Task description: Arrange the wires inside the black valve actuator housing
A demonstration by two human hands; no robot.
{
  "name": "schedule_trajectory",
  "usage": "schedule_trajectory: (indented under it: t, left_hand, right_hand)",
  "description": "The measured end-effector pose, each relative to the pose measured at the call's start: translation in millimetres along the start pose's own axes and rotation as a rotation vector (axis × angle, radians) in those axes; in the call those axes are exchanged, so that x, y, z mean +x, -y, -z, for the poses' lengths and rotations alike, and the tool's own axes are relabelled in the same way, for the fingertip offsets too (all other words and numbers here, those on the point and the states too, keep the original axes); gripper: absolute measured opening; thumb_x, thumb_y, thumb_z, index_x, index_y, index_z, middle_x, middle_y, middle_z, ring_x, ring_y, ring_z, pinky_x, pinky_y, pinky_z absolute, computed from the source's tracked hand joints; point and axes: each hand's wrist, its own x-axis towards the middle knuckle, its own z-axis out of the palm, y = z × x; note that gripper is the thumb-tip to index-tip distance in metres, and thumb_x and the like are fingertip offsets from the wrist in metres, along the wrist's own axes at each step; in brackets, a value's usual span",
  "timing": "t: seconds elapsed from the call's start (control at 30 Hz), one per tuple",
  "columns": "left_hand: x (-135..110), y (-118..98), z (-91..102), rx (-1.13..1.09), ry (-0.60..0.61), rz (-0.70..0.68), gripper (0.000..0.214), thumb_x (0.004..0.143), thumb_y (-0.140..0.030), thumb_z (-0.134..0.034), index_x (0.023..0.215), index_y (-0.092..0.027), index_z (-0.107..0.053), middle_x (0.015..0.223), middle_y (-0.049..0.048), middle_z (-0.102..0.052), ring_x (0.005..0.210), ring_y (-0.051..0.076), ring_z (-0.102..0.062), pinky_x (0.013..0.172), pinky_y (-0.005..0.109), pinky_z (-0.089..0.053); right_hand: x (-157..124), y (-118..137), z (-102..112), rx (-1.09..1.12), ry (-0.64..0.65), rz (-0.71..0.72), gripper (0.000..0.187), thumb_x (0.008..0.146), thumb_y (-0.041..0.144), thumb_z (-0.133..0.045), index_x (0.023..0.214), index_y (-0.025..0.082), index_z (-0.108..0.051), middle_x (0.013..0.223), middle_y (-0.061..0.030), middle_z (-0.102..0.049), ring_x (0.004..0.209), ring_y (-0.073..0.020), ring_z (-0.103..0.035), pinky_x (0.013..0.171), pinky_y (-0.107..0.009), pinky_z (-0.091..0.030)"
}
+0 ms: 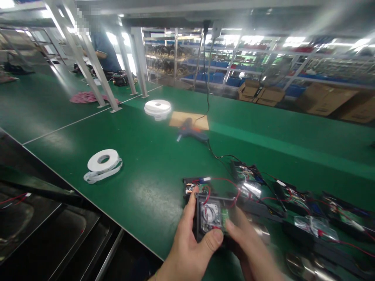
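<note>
A small black electronics module (211,216) with red wires is held just above the near edge of the green bench (152,183), gripped by the left hand (190,246) with its thumb laid across the front, and closed on from the right by the right hand (249,246). More wired modules (295,203) are laid just beside it; a white tape roll (103,162) is seen well apart

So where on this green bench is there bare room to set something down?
Bare mat lies between the near tape roll, the glue gun and the left hand. It is crowded to the right, among the wired black units.
</note>
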Motion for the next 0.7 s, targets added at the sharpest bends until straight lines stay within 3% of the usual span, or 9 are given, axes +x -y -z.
schedule_trajectory:
  t: [0.17,0.37,0.53,0.7]
  left_hand:
    - [-2,10,-7.3,-0.01,-0.141,0.004,0.092,0.09,-0.05,-0.073,0.162,-0.022,-0.022,0.166,0.0129,-0.033,0.153,0.032,-0.031,0.128,0.046,-0.024]
    - [1,7,-8.9,-0.004,-0.168,0.004,0.09,0.086,-0.051,-0.077,0.159,-0.021,-0.033,0.155,0.015,-0.047,0.147,0.036,-0.04,0.122,0.046,-0.036]
    - [1,6,-8.0,0.012,-0.142,0.022,0.09,0.087,-0.051,-0.076,0.159,-0.023,-0.032,0.158,0.0146,-0.045,0.148,0.038,-0.038,0.125,0.051,-0.03]
    - [0,8,-6.9,0.0,-0.115,-0.002,0.086,0.089,-0.049,-0.073,0.159,-0.024,-0.03,0.165,0.0119,-0.036,0.151,0.035,-0.033,0.127,0.049,-0.025]
  right_hand:
    - [3,-9,5,-0.158,-0.013,0.085,0.081,0.083,0.072,-0.068,0.147,0.027,-0.046,0.141,-0.0131,-0.062,0.139,-0.0381,-0.047,0.121,-0.055,-0.031]
    - [5,-10,4,-0.186,-0.008,0.113,0.081,0.086,0.073,-0.064,0.148,0.025,-0.042,0.137,-0.0137,-0.064,0.13,-0.0364,-0.055,0.115,-0.053,-0.039]
    - [8,-13,8,-0.192,0.016,0.095,0.078,0.085,0.075,-0.063,0.144,0.026,-0.045,0.136,-0.0121,-0.064,0.131,-0.0355,-0.055,0.11,-0.049,-0.044]
    - [4,-10,4,-0.178,-0.01,0.103,0.073,0.086,0.076,-0.063,0.137,0.026,-0.048,0.134,-0.0128,-0.065,0.13,-0.0355,-0.055,0.111,-0.05,-0.042]
